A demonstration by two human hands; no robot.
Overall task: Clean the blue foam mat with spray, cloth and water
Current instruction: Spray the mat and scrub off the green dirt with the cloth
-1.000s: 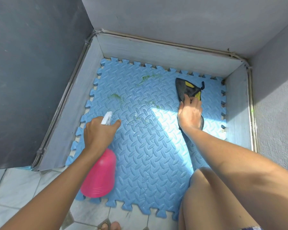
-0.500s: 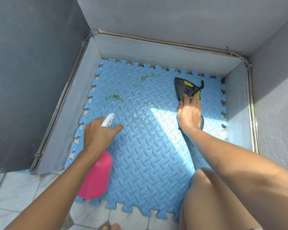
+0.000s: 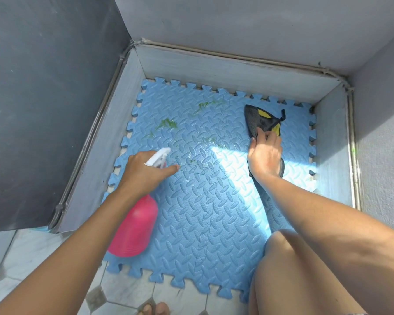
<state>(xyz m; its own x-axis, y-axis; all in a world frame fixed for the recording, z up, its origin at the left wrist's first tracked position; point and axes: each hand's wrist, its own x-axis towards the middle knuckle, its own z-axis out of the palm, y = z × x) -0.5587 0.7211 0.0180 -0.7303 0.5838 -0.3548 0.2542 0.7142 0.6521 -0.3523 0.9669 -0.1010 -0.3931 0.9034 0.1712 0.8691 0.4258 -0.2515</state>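
Note:
The blue foam mat (image 3: 205, 214) with jigsaw edges lies on the floor inside a low walled corner. Green smears (image 3: 168, 123) mark its far left part and a wet sheen shows near its middle. My left hand (image 3: 143, 173) grips a pink spray bottle (image 3: 134, 228) with a white nozzle (image 3: 158, 155) aimed at the far side of the mat, index finger stretched forward. My right hand (image 3: 265, 153) presses a dark grey cloth with yellow patches (image 3: 263, 119) flat on the mat's far right part.
Low grey walls (image 3: 214, 69) enclose the mat on the left, far and right sides. White floor tiles (image 3: 27, 253) lie at the near left. My bare knee (image 3: 289, 269) hovers over the mat's near right corner, and toes (image 3: 155, 309) show at the bottom edge.
My left hand has tilted the bottle slightly and drifted a little left; the index finger is stretched further out. My right hand and the cloth have stayed put.

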